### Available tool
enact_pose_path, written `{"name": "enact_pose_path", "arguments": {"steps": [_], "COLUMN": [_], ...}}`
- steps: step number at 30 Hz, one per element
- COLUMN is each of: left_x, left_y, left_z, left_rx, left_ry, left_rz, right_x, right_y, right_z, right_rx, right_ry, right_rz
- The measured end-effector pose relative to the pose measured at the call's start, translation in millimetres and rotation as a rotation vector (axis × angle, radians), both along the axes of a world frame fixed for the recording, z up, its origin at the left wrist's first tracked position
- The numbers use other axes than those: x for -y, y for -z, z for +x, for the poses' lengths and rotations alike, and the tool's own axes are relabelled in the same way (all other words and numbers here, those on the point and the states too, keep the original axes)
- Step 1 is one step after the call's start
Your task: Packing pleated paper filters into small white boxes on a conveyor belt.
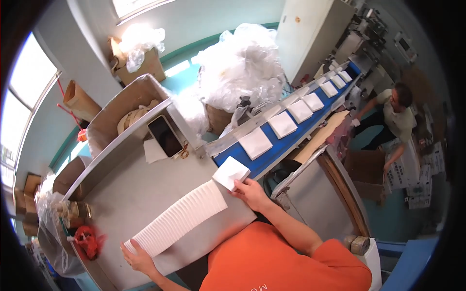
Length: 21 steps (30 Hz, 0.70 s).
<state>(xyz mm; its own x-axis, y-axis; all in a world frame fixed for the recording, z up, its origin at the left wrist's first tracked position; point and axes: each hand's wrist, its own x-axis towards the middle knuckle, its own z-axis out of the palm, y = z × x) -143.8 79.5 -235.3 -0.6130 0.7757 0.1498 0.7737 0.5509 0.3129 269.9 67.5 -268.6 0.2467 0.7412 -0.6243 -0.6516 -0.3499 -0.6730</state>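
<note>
The left hand (137,257) rests half-open against the near end of a long row of white packets (177,219) on the steel table (131,186), while the right hand (249,191) grips one white packet (231,172) at the row's far end, just beside the blue conveyor belt (291,128) carrying further white packets (282,124) away.

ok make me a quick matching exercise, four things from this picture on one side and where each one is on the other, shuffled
Things:
1. right hand
2. left hand
3. phone
4. red bag

Places:
A. lying dark and flat on the metal table beside the cardboard wall
B. on the white packet at the end of the blue belt
C. at the near end of the long row of white packets
D. at the left edge of the table, by some jars

Pairs: 1-B, 2-C, 3-A, 4-D
</note>
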Motion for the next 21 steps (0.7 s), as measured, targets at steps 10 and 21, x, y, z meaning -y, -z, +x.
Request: {"name": "enact_pose_path", "arguments": {"steps": [10,21], "left_x": [7,15], "left_y": [-13,-32], "left_z": [6,20], "left_rx": [-0.11,0.051], "left_ry": [0.093,-0.046], "left_rz": [0.069,-0.074], "right_x": [-2,-14], "right_y": [-22,-25], "right_z": [-34,-53], "right_rx": [0.179,0.728], "right_ry": [-0.549,-0.586], "right_rz": [0.077,0.235]}}
